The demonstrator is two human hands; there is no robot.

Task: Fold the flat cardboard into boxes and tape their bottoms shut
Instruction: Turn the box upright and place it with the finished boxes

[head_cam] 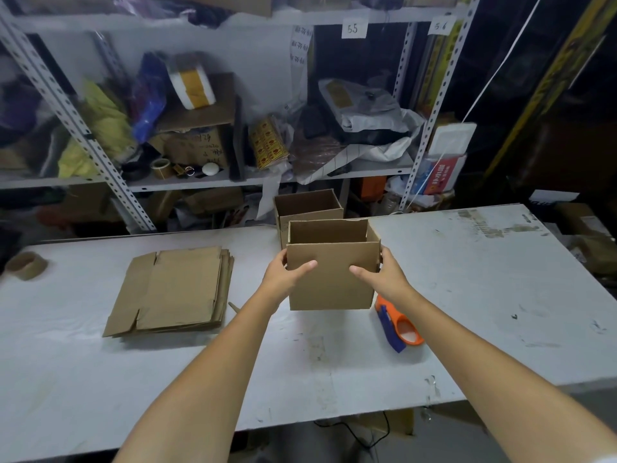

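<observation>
Head view: box (330,285) between left hand (283,275) and right hand (386,276), both gripping sides (thumbs on front).

Well above your left hand (287,273) and right hand (384,274), a white paper tag (353,28) on the top shelf rail (260,20) reads "55". Further right, beyond your right hand, a second tag (441,26) reads "56". Other writing is too blurred to read.

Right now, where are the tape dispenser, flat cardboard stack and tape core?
tape dispenser (399,319): head view, orange body.
flat cardboard stack (173,289): head view, top sheet's middle.
tape core (26,272): head view, outer wall.
</observation>
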